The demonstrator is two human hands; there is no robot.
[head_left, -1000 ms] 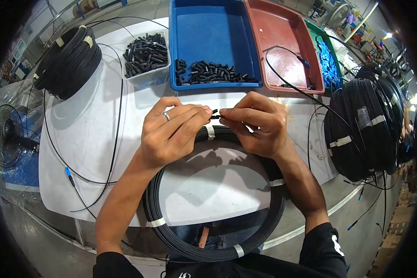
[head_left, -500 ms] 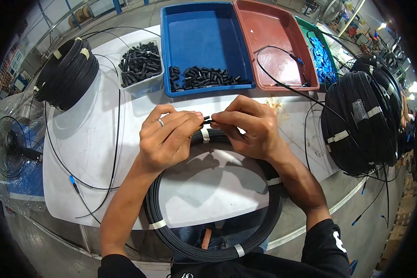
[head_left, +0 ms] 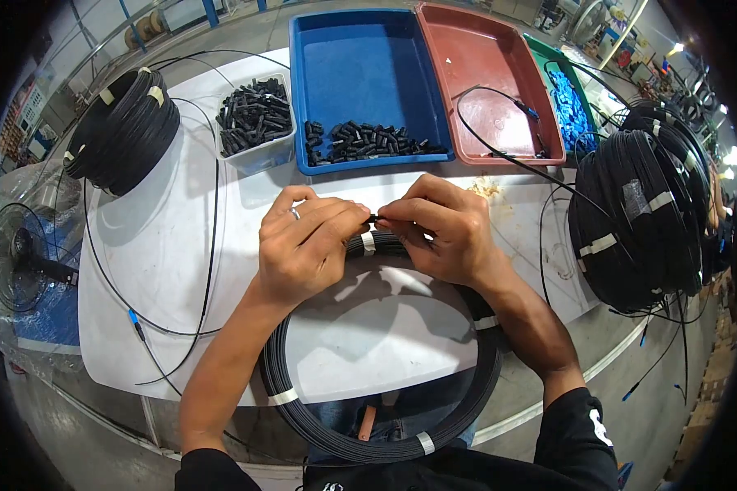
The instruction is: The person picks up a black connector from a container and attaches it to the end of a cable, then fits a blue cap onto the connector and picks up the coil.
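Note:
My left hand (head_left: 307, 237), with a ring on one finger, pinches a small black piece (head_left: 373, 218) just above the cable coil. From the other side my right hand (head_left: 442, 225) pinches the same black piece, its fingertips almost meeting those of my left. Most of the piece is hidden by the fingers. Beneath both hands lies a large coil of black cable (head_left: 490, 360), bound with white tape, reaching over the table's front edge.
Beyond my hands are a clear bin (head_left: 258, 157) of black parts, a blue tray (head_left: 368, 61) with black parts, a red tray (head_left: 487, 74) and a green tray of blue parts (head_left: 569, 110). Cable coils stand left (head_left: 127, 135) and right (head_left: 635, 221).
My left hand has moved slightly right, closer to my right hand. The gap between the fingertips is smaller, and less of the black piece shows.

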